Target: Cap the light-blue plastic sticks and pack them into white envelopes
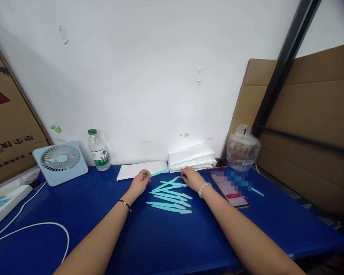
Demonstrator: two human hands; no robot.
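At ten o'clock from the loose sticks (172,200), the left hand (142,180) pinches one stick (159,173) between its fingers; at two, the right hand (192,178), grip unclear, could scatter others by brushing them.

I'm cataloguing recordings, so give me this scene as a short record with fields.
Left hand: pinching a turquoise stick
Right hand: at the right ends of the upper loose sticks; grip unclear
Against wall: stack of white packets
Left side: fan, bottle
Right side: lit phone, bagged drink cup
Surface: blue table
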